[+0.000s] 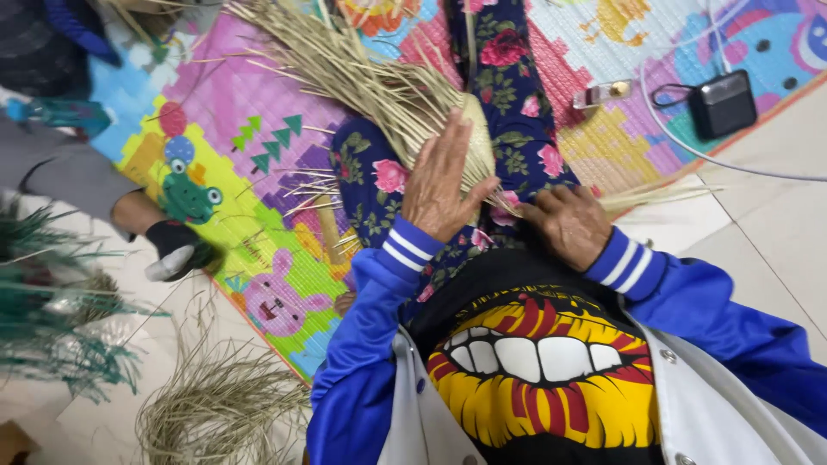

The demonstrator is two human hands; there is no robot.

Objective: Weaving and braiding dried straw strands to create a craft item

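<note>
We hold the woven piece [475,138] on our lap: left hand [441,181] flat against its tight weave, right hand [564,222] pinching loose straw strands [345,65]. We judge it light, springy and brittle; grip the dense woven part, not the strands.
</note>
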